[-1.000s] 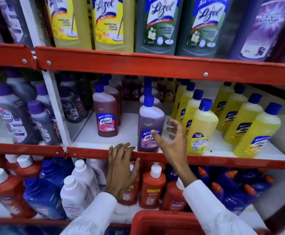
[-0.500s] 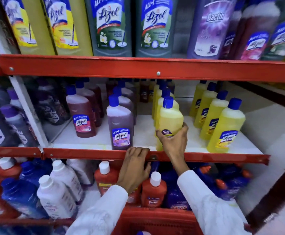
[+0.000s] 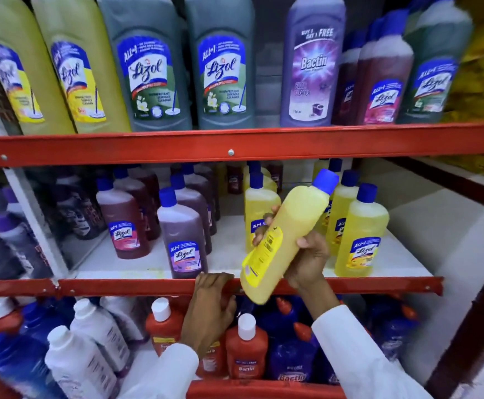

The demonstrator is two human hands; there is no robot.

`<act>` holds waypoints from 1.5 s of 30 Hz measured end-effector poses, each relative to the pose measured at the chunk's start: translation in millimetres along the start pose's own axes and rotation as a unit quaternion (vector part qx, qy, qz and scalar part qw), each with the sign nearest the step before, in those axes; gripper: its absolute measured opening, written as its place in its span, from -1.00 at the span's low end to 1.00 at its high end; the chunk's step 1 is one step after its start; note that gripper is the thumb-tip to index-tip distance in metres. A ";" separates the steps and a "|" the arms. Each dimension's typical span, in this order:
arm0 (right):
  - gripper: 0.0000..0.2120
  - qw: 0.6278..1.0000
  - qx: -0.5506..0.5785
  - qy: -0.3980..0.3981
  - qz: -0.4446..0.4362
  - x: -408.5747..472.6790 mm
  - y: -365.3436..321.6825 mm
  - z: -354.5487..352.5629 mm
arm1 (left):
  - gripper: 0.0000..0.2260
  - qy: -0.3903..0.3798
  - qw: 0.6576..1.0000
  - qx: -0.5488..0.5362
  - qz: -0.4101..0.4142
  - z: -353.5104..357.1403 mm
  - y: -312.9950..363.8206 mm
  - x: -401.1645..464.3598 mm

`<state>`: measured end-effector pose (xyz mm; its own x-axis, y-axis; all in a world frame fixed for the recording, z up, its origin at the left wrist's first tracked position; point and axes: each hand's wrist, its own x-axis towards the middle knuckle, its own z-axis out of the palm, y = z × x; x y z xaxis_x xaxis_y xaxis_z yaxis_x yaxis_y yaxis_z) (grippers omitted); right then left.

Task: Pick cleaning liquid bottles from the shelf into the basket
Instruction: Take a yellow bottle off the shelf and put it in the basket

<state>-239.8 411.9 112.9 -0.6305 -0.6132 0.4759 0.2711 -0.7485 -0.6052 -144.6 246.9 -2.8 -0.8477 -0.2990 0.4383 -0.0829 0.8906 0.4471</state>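
My right hand (image 3: pixel 310 260) grips a yellow cleaning liquid bottle (image 3: pixel 289 226) with a blue cap, lifted off the middle shelf and tilted, cap up to the right and its back label toward me. My left hand (image 3: pixel 209 309) rests with curled fingers on the red front rail of the middle shelf (image 3: pixel 120 286). A red basket (image 3: pixel 264 388) shows only as a rim at the bottom edge, below both hands. More yellow bottles (image 3: pixel 361 234) stand on the shelf behind the lifted one.
Brown and purple Lizol bottles (image 3: pixel 183 234) stand left of the yellow ones. Tall bottles fill the top shelf (image 3: pixel 229 151). Orange, white and blue bottles (image 3: pixel 246 347) crowd the lower shelf. A white upright (image 3: pixel 33 223) divides the shelving at the left.
My right hand reached in, closed on the front yellow bottle, and has now pulled it off the shelf and tilted it. My left hand stayed on the red rail.
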 end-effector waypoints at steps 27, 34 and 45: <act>-0.18 0.834 -0.479 0.270 -0.045 -60.8 -17.8 17.5 | -0.31 -0.047 0.994 -0.089 0.046 -14.6 31.6 -20.5; -0.32 0.829 -0.511 0.226 0.039 -125.5 3.3 -20.2 | -0.49 -0.127 0.932 -0.339 -0.031 17.6 79.5 -58.9; -0.38 0.689 -0.653 0.170 0.266 -247.2 75.8 -129.7 | -0.54 -0.238 0.908 -0.278 -0.205 165.1 34.0 -178.8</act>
<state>-157.6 539.5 -133.4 -0.8887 -0.4519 -0.0778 -0.2150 0.5605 -0.7998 -82.4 387.2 -194.7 -0.9467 -0.2665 -0.1811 -0.2774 0.3884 0.8787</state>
